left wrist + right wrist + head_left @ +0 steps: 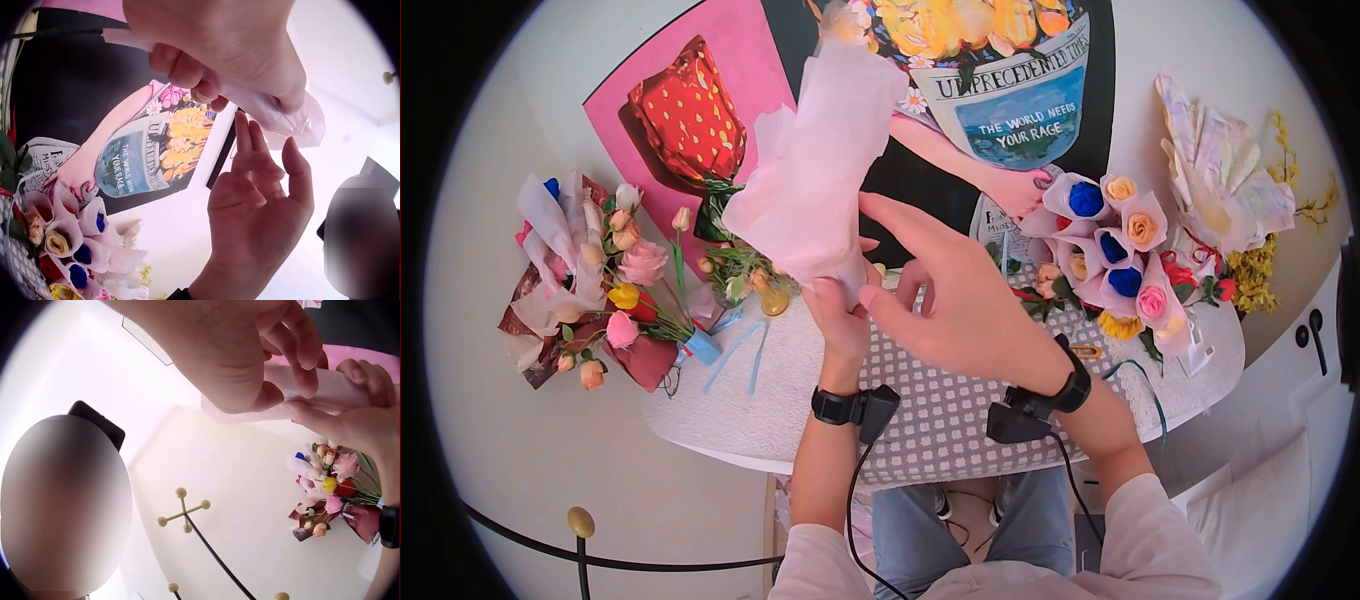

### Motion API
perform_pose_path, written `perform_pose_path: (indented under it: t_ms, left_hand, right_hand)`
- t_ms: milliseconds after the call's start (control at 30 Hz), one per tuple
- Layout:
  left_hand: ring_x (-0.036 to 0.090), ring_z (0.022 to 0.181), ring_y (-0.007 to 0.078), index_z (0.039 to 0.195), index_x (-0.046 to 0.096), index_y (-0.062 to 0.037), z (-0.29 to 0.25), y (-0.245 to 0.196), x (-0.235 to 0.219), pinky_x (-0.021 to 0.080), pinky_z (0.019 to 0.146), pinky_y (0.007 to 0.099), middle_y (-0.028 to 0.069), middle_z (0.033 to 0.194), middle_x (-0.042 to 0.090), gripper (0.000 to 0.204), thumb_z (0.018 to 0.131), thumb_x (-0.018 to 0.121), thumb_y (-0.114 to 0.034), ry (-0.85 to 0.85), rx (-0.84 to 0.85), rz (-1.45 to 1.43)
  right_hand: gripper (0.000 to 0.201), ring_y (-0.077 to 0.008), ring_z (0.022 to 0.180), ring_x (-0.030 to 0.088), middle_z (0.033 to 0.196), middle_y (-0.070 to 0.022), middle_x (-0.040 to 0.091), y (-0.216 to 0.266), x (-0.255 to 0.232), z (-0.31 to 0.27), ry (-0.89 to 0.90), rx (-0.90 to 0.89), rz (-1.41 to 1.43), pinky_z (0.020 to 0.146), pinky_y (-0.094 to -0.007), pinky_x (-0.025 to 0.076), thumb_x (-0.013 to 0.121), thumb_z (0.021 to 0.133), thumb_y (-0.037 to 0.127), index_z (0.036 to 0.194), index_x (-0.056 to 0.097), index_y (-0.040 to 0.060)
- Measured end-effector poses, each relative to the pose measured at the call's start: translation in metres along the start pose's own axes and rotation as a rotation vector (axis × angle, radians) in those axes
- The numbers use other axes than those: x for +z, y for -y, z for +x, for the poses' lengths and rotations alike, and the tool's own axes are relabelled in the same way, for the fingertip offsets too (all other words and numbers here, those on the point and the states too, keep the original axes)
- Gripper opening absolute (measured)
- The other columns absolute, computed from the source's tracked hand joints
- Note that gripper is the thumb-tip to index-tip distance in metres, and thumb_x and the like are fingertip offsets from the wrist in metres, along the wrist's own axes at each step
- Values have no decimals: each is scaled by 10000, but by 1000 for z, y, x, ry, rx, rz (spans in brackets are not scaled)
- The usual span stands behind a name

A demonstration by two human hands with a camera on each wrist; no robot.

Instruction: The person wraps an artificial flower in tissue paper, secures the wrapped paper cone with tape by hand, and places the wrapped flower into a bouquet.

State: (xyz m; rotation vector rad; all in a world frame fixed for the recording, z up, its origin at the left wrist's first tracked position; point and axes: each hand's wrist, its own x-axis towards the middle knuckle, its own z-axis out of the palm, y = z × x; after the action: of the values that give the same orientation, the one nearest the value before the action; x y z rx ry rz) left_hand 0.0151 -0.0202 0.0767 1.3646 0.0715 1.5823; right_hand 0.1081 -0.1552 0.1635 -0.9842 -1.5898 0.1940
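Both hands [845,320] [960,300] at pink paper's [815,170] lower edge; above table [800,400]

White walls [550,110], white round table [730,400], bright even light.

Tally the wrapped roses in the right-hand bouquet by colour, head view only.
Bouquet of wrapped roses, only blooms that show in their pink wraps:
Blue: 3
Peach/orange: 2
Pink: 1
Total: 6
A few lower blooms are too hidden to sort.
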Motion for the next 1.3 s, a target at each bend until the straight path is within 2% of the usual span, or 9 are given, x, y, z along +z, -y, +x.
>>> perform_pose_path:
  t_ms: [200,367,467,800,900,1000,1133,1200,1300]
  left_hand:
    - [581,680,83,1140,614,81,-4,1,-12,405,525,225,43,833,642,818,880,631,-695,44,-42,75]
    - [642,1078,170,1274,554,86,-8,9,3,528,932,329,137,1235,646,688,814,868,-319,-127,86,-166]
    - [655,1075,182,1314,513,73,-5,12,-9,533,937,340,137,1230,651,733,761,898,-215,-55,289,326]
    - [739,775,226,1143,610,-42,-12,24,1,576,683,308,121,919,731,599,644,915,-174,47,485,719]
    - [724,733,224,1217,582,-50,-15,33,5,565,653,311,112,873,717,638,659,880,-135,186,501,691]
    - [707,746,214,1269,545,-55,-21,37,9,555,666,310,94,887,700,688,669,875,-119,213,321,662]
    - [693,788,204,1305,513,-55,-24,32,19,544,699,307,93,912,682,705,689,854,-82,255,271,628]
    - [683,823,204,1282,536,-53,-23,30,22,536,727,307,105,941,680,640,711,826,-44,246,205,592]
    - [671,813,195,1189,597,-32,-20,38,14,531,716,317,123,936,671,489,738,780,4,256,138,649]
  right_hand:
    - [722,-131,645,672,1313,-177,603,16,6,-4,-15,12,-58,559,-245,510,743,834,114,1463,417,-26]
    - [735,-119,643,675,1097,-116,684,22,-2,-3,48,102,-26,548,-239,505,821,802,202,1412,471,-14]
    - [750,-101,648,663,965,-80,692,8,-8,-4,88,156,-91,554,-228,502,878,759,268,1357,518,-6]
    - [735,-88,710,636,1148,-89,654,-72,2,-38,125,295,63,641,-252,546,909,723,277,1307,555,5]
    - [833,-69,926,624,1202,-32,640,-88,10,-44,-134,94,86,710,-226,531,933,712,282,1385,501,50]
    - [777,-97,1022,620,1233,-42,630,-81,-6,-46,-64,322,6,794,-260,547,911,746,301,1368,518,53]
    - [669,-120,1010,634,1192,-46,644,-93,0,-53,-181,64,-140,824,-281,547,877,795,306,1322,555,50]
    - [577,-251,1076,665,1229,-99,657,-93,1,-55,-224,10,-71,928,-371,526,860,788,258,1258,600,47]
    - [573,-254,1102,654,1254,-94,648,-83,-7,-59,-169,182,-3,932,-369,526,853,797,270,1259,596,49]
